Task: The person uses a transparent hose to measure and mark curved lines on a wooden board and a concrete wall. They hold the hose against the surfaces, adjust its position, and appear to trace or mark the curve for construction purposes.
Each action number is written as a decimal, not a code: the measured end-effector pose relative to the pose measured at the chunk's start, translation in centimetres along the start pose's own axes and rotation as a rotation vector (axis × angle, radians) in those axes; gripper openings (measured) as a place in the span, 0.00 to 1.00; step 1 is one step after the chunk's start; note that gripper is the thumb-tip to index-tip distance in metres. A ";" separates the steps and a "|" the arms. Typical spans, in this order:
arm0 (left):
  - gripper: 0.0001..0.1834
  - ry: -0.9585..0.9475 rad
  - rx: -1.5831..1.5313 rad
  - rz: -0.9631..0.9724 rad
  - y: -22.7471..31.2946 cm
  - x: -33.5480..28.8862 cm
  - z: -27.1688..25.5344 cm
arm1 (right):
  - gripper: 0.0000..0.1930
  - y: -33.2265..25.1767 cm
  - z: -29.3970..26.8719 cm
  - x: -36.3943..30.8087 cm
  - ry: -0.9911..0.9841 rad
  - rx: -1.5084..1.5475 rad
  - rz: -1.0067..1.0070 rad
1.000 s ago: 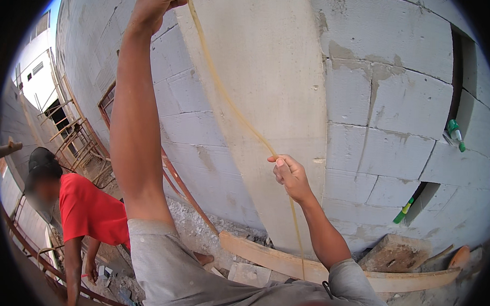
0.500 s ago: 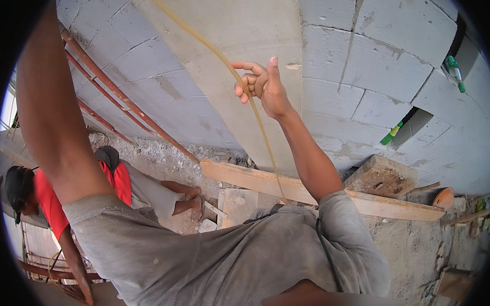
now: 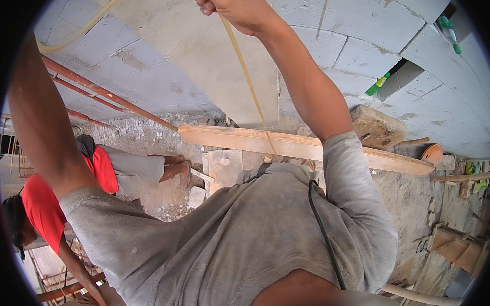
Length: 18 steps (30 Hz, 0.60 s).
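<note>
A thin, yellowish, see-through hose [image 3: 247, 72] hangs down from my right hand [image 3: 234, 6] at the top edge. The fingers of that hand are curled closed round the hose, and the picture's edge cuts off part of them. From there the hose drops past the smooth grey plastered strip [image 3: 205, 60] and across the wooden plank [image 3: 299, 145] near my waist. Another stretch of hose [image 3: 93, 22] bows across the upper left toward my raised left arm [image 3: 41, 113]. My left hand is beyond the view.
Grey block wall [image 3: 362, 54] flanks the plaster, with a green bottle [image 3: 377, 86] in one gap and another green bottle [image 3: 449, 34] higher up. Reddish metal bars [image 3: 112, 94] lean at left. A co-worker in a red shirt [image 3: 44, 211] bends at lower left. A rough block [image 3: 376, 127] sits by the plank.
My right hand has risen to the top edge and closed round the hose, where its fingers were looser before. The upper stretch of hose has swung left.
</note>
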<state>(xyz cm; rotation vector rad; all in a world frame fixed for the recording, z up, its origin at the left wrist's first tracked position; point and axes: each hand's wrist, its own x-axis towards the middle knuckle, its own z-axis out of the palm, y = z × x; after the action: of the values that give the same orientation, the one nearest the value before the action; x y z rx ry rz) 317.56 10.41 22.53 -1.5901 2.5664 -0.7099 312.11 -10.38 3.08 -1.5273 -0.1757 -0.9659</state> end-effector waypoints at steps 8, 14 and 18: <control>0.23 -0.011 -0.303 -0.570 -0.2 4.2 13.9 | 0.10 -4.7 -0.7 5.7 0.025 0.124 -0.010; 0.12 0.469 -0.880 -0.415 -3.7 5.3 20.0 | 0.12 -5.7 0.6 5.4 0.115 -0.205 -0.223; 0.14 0.699 -0.870 -0.387 -5.4 6.0 18.1 | 0.17 -4.8 -2.1 0.7 0.320 -0.498 -0.395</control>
<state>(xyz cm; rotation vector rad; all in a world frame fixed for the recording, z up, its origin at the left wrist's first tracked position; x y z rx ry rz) 324.06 -3.24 9.73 -2.4886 3.3909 -0.1139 308.63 -11.41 6.87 -1.7939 -0.0026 -1.6463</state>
